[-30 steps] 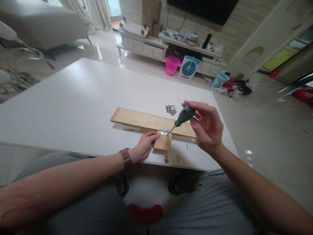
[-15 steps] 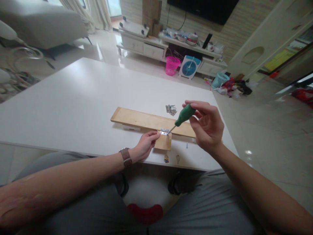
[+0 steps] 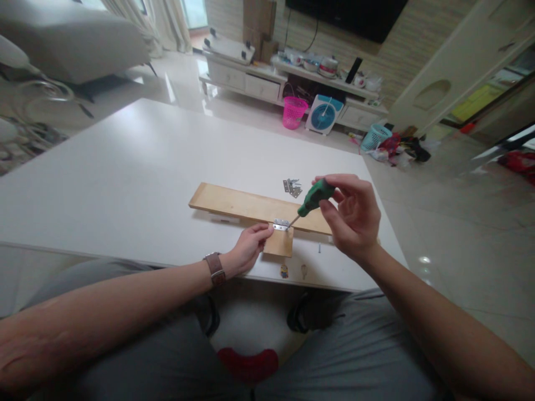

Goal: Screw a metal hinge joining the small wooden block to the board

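Note:
A long pale wooden board (image 3: 238,203) lies on the white table (image 3: 137,167), with a small wooden block (image 3: 281,244) against its near edge. A silver hinge (image 3: 281,224) bridges the two. My left hand (image 3: 248,247) pinches the hinge's left end and rests on the block. My right hand (image 3: 353,217) grips a green-handled screwdriver (image 3: 314,198) by the handle, fingers wrapped round it. Its tip points down and left onto the hinge's right side.
Several spare hinges (image 3: 292,186) lie beyond the board. A loose screw (image 3: 320,248) and two small bits (image 3: 293,271) sit by the table's near edge. On the floor behind are a pink basket (image 3: 293,111), a fan (image 3: 323,114) and a low white cabinet (image 3: 251,78).
My right hand's fingers have shifted slightly round the screwdriver handle, which has dropped a little. My left hand, the board and the hinge have stayed where they were.

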A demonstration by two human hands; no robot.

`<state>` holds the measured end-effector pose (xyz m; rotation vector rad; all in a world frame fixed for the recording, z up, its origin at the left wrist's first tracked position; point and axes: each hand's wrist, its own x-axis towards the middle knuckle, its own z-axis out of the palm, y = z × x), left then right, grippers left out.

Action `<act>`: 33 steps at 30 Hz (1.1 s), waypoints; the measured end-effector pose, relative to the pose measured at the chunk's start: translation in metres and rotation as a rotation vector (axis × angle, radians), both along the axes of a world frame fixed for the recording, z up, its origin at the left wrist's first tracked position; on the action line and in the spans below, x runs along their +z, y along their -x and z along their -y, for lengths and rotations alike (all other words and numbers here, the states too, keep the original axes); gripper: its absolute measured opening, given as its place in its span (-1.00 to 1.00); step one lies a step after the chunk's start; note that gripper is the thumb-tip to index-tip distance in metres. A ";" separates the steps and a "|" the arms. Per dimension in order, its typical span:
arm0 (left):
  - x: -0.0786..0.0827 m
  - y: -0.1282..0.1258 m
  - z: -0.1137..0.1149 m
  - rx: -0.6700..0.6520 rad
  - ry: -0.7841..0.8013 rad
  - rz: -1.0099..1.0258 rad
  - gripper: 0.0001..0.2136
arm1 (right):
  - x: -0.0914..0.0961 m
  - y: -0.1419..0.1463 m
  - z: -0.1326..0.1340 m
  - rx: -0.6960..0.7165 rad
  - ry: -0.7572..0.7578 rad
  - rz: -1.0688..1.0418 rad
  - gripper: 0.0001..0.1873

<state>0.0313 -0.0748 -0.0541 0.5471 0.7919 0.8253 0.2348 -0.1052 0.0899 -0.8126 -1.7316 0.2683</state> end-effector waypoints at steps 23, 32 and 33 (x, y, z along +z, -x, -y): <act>0.000 0.000 0.000 0.016 0.026 -0.007 -0.69 | 0.000 0.001 0.000 0.025 0.006 0.008 -0.56; -0.001 -0.001 0.000 0.000 -0.004 -0.005 -0.70 | 0.000 -0.003 0.000 -0.027 0.013 0.048 -0.54; -0.001 -0.001 0.000 -0.002 -0.002 -0.005 -0.70 | 0.000 -0.003 0.000 -0.005 0.027 0.040 -0.54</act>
